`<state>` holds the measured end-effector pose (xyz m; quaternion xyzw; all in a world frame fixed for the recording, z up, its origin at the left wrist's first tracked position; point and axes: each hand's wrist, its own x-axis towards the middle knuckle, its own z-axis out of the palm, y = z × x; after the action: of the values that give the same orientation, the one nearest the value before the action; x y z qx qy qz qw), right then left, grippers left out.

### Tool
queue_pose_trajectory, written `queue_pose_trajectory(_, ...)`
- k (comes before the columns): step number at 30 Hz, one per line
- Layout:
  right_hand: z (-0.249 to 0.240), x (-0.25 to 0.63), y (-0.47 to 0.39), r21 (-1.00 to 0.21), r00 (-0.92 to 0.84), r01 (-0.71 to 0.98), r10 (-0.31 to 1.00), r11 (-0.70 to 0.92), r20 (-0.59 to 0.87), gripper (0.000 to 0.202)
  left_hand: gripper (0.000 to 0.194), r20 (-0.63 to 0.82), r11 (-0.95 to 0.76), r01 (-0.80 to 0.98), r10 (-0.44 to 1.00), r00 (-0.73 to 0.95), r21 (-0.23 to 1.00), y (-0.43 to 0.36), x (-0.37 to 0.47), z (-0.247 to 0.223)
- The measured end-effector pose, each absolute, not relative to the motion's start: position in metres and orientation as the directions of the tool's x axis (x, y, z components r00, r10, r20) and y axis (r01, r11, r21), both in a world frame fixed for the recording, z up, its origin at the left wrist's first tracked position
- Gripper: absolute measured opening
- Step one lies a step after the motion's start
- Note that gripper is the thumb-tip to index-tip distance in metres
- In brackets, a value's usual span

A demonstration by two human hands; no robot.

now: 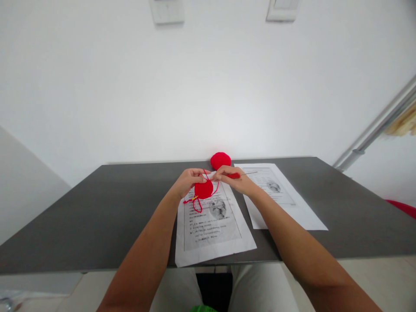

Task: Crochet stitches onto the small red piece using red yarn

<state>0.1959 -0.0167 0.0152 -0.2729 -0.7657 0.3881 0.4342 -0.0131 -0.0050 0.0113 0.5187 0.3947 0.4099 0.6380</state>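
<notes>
A small round piece of red crochet (203, 190) is pinched at its upper edge by my left hand (190, 180), fingers closed. In my right hand (234, 179) is a crochet hook (234, 175) with a red grip, its thin metal end pointing right. The hook's working tip is hidden near the fingers, close to the crochet piece. Red yarn (216, 189) loops between the piece and my right hand. A yellow stitch marker (195, 198) and a loose red yarn tail (197, 207) hang at the lower left. Behind my hands sits a red ball of yarn (220, 160).
One printed sheet (214, 247) lies under my hands, reaching the front edge of the dark table (97, 225). Another printed sheet (292, 212) lies to the right, beneath my right forearm. A white wall (208, 86) rises directly behind the table.
</notes>
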Motion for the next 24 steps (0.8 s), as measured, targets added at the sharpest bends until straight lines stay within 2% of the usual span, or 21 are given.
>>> queue_pose_trajectory(6,0.013,0.19,-0.02,-0.714,-0.471,0.213,0.71,0.667,0.523,0.019,0.034,0.01,0.022,-0.1,0.951,0.309,0.995,-0.004,-0.013,0.011)
queue_pose_trajectory(12,0.004,0.184,-0.015,-0.581,-0.491,0.211,0.599,0.786,0.632,0.019,0.038,0.056,-0.033,-0.074,0.944,0.325,0.997,-0.002,-0.013,0.007)
queue_pose_trajectory(18,-0.007,0.181,-0.012,-0.451,-0.453,0.274,0.528,0.849,0.718,0.014,0.043,0.077,-0.033,-0.158,0.957,0.278,0.987,-0.001,-0.012,0.007)
queue_pose_trajectory(24,-0.011,0.183,-0.012,-0.359,-0.455,0.291,0.458,0.887,0.764,0.013,0.046,0.026,0.058,-0.301,0.963,0.268,0.952,-0.002,-0.005,0.005)
